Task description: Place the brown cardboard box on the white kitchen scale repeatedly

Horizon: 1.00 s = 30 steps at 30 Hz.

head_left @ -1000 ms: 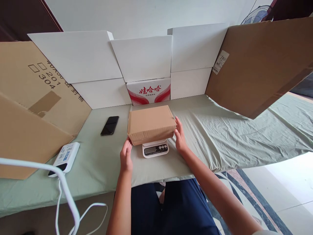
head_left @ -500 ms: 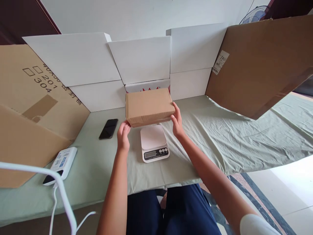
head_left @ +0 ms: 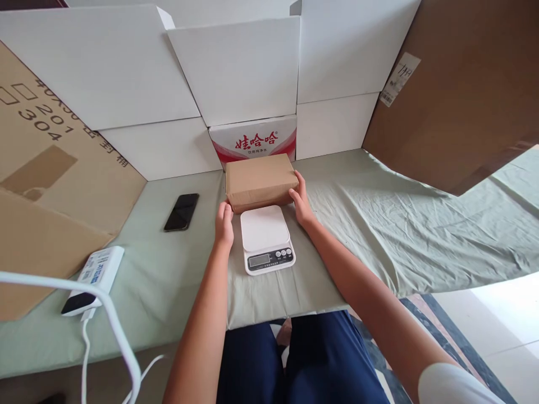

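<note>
A closed brown cardboard box (head_left: 260, 180) sits on the green cloth just behind a small white kitchen scale (head_left: 265, 238). My left hand (head_left: 224, 224) presses against the box's near left corner. On the other side, my right hand (head_left: 300, 200) cups its right end. Both hands hold the box between them. The scale's platform is bare, with its display and buttons facing me.
A black phone (head_left: 181, 211) lies left of the box. A white power bank (head_left: 94, 278) with a white cable (head_left: 105, 314) sits at the near left. White cartons, one with red print (head_left: 255, 140), and brown cardboard sheets (head_left: 463, 84) wall in the table.
The box was lifted off the scale, carried away from me and set down on the cloth behind it. Both hands stayed on its ends.
</note>
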Tool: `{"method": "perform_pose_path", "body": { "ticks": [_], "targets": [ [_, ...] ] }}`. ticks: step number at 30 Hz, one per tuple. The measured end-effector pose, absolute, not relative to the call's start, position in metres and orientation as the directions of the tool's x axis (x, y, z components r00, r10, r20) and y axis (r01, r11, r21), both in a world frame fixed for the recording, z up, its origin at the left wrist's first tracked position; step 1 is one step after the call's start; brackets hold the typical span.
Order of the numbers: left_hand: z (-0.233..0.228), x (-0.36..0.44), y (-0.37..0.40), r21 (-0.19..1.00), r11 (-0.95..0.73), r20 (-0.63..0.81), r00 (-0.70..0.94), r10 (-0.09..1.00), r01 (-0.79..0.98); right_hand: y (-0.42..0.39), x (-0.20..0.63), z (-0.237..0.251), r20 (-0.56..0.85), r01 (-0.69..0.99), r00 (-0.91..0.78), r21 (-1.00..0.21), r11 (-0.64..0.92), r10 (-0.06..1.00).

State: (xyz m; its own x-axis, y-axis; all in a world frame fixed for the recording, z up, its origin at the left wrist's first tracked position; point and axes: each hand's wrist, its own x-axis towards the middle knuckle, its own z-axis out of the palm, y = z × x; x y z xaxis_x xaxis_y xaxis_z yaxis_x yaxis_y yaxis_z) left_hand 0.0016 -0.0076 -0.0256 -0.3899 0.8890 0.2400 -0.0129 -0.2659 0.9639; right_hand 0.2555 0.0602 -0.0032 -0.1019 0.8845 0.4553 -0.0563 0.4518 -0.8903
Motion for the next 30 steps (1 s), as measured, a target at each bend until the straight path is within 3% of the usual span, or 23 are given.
{"method": "perform_pose_path", "body": {
  "ticks": [16,30],
  "targets": [
    [-0.024,0.005,-0.005,0.971,-0.23,0.163,-0.516,0.841,-0.068,0.058,0.251,0.0,0.397,-0.084,-0.228,-0.918,0.388,0.889],
    [-0.008,0.001,-0.012,0.962,-0.222,0.089,-0.586,0.805,-0.159,0.059,0.256,-0.011,0.328,-0.099,-0.114,-0.943,0.317,0.938]
  ]
}}
